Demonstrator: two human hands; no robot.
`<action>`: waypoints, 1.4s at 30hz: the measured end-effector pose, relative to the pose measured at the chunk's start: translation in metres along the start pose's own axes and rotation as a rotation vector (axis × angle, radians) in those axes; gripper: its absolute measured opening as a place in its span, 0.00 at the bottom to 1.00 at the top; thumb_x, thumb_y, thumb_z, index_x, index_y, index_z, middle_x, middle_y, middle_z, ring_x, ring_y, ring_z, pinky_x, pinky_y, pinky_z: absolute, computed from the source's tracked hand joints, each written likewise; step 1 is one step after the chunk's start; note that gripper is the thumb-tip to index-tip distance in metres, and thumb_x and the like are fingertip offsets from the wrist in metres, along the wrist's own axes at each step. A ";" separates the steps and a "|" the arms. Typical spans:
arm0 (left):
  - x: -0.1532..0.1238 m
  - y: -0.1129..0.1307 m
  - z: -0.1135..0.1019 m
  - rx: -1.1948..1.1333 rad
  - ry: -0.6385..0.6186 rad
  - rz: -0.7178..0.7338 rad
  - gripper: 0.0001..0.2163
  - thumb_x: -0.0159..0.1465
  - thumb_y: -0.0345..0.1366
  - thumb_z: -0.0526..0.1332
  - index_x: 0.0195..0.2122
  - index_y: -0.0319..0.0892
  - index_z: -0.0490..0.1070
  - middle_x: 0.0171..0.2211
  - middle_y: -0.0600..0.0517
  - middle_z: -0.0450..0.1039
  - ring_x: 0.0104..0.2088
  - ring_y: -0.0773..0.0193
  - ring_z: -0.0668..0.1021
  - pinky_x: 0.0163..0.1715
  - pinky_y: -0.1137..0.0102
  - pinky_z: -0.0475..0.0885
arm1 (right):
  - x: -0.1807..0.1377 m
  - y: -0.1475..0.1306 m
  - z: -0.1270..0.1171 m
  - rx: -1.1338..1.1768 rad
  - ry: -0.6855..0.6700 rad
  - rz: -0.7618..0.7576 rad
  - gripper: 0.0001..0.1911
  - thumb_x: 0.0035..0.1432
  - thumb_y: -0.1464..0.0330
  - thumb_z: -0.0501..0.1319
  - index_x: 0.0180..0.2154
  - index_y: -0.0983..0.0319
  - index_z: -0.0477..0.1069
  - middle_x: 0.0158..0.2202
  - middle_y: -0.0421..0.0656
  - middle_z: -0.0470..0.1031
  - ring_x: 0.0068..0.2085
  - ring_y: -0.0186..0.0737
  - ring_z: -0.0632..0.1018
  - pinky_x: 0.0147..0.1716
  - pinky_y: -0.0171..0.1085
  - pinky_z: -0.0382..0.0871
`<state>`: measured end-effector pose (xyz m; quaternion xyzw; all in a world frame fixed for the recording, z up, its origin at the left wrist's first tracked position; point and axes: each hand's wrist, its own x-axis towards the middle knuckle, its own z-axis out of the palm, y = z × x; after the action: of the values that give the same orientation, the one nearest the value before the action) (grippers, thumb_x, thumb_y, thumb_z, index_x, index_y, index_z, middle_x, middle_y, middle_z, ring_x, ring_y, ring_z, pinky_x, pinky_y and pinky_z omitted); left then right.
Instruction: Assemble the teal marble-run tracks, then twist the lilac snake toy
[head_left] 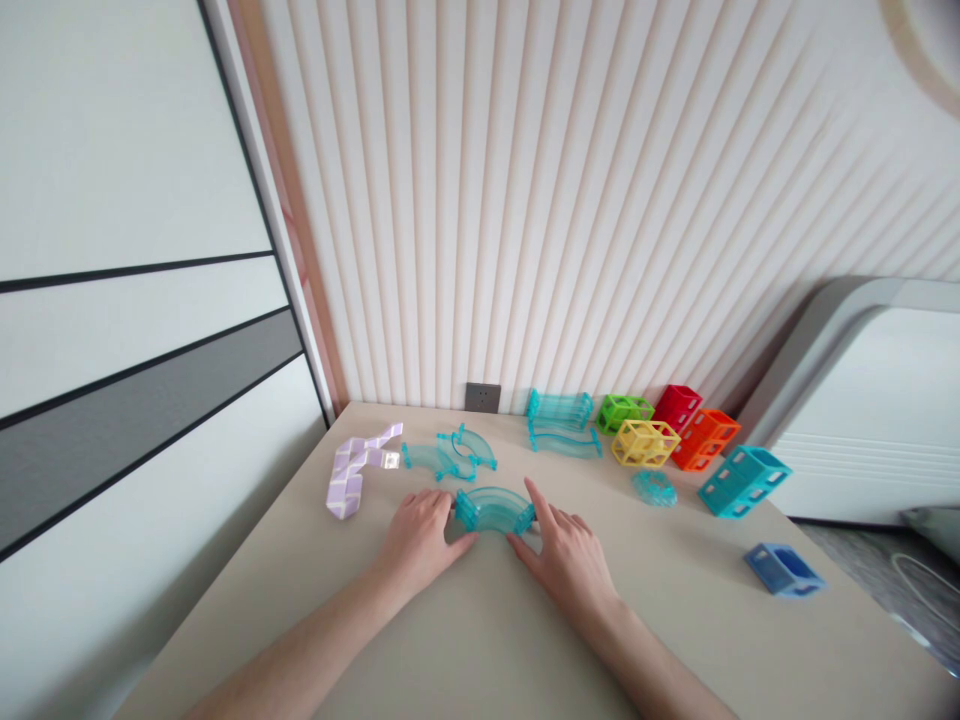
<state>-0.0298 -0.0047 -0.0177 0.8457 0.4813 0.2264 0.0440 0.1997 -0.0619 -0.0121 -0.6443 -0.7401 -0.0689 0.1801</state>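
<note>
A small stack of curved, see-through teal track pieces (495, 508) lies on the table in front of me. My left hand (424, 530) is at the stack's left end, its fingers bent behind and its thumb in front. At the right end, my right hand (568, 548) has the stack between thumb and forefinger, with the forefinger pointing up and away. More curved teal track pieces (454, 455) lie just beyond my left hand. Left of them is a folded lilac-and-white jointed strip (352, 470).
Straight teal track pieces (561, 412) rest against the ribbed wall (480, 200). Toward the right stand green (624, 412), yellow (643, 443), red (677, 405), orange (705, 440), teal (744, 482) and blue (784, 570) frame blocks. A round teal piece (654, 488) lies near them.
</note>
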 end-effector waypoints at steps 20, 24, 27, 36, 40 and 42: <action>0.000 -0.007 0.001 -0.091 -0.006 0.008 0.12 0.61 0.46 0.65 0.34 0.44 0.69 0.29 0.52 0.75 0.35 0.56 0.77 0.38 0.63 0.70 | 0.017 0.058 -0.006 -0.040 -0.043 0.276 0.37 0.63 0.57 0.57 0.67 0.61 0.49 0.42 0.48 0.81 0.37 0.47 0.82 0.34 0.39 0.70; 0.000 -0.007 0.000 -0.111 -0.039 0.012 0.11 0.61 0.45 0.65 0.34 0.44 0.68 0.30 0.52 0.75 0.35 0.56 0.77 0.38 0.63 0.69 | 0.020 0.078 -0.007 0.016 -0.051 0.326 0.38 0.63 0.57 0.57 0.68 0.63 0.47 0.43 0.48 0.80 0.37 0.47 0.82 0.34 0.39 0.70; 0.001 -0.004 -0.004 -0.151 -0.070 0.032 0.11 0.61 0.45 0.66 0.33 0.44 0.68 0.30 0.53 0.75 0.35 0.57 0.77 0.38 0.64 0.68 | 0.021 0.093 -0.007 0.062 -0.063 0.372 0.39 0.63 0.57 0.57 0.68 0.63 0.46 0.45 0.48 0.80 0.36 0.46 0.82 0.34 0.39 0.70; 0.001 -0.005 -0.005 -0.227 -0.090 0.033 0.10 0.62 0.44 0.65 0.34 0.44 0.68 0.30 0.53 0.75 0.35 0.58 0.76 0.39 0.65 0.68 | 0.020 0.135 -0.004 0.093 -0.062 0.463 0.40 0.62 0.57 0.56 0.68 0.66 0.47 0.48 0.51 0.78 0.42 0.50 0.80 0.39 0.42 0.69; 0.002 -0.007 -0.004 -0.234 -0.103 0.015 0.11 0.63 0.45 0.63 0.34 0.44 0.68 0.31 0.52 0.75 0.35 0.58 0.76 0.39 0.64 0.67 | 0.020 0.145 -0.002 0.070 -0.073 0.503 0.40 0.61 0.56 0.56 0.68 0.66 0.45 0.48 0.52 0.78 0.43 0.52 0.80 0.41 0.43 0.68; 0.002 -0.007 -0.005 -0.237 -0.104 0.013 0.10 0.64 0.45 0.63 0.34 0.43 0.68 0.31 0.52 0.75 0.35 0.58 0.77 0.39 0.65 0.67 | 0.020 0.146 -0.002 0.065 -0.072 0.509 0.40 0.62 0.57 0.56 0.68 0.65 0.45 0.49 0.52 0.78 0.44 0.52 0.80 0.42 0.43 0.68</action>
<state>-0.0361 0.0001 -0.0146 0.8482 0.4429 0.2376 0.1672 0.3410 -0.0202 -0.0218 -0.8057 -0.5618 0.0255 0.1861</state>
